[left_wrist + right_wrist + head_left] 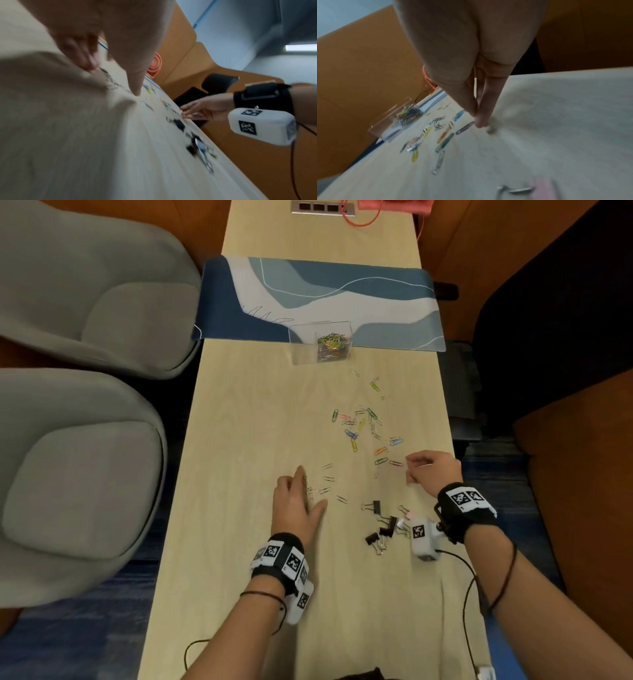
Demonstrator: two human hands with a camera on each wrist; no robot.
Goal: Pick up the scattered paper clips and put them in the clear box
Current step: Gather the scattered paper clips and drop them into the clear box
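Observation:
The clear box (320, 342) stands at the near edge of a blue mat, with a heap of coloured paper clips inside; it also shows in the right wrist view (392, 121). Coloured clips (359, 426) lie scattered right of the table's middle. Silver clips (327, 479) lie beside my left hand (312, 486), which rests flat on the table with fingers straight and its fingertips (92, 66) touching the wood. My right hand (409, 470) is near the table's right edge. Its thumb and finger pinch together on a blurred silver clip (491, 129), next to a purple clip (464, 127).
Several black binder clips (380, 525) lie near my right wrist. Two grey chairs (85, 337) stand left of the narrow table (239, 440). A pink object (394, 207) and a socket strip (322, 207) sit at the far end.

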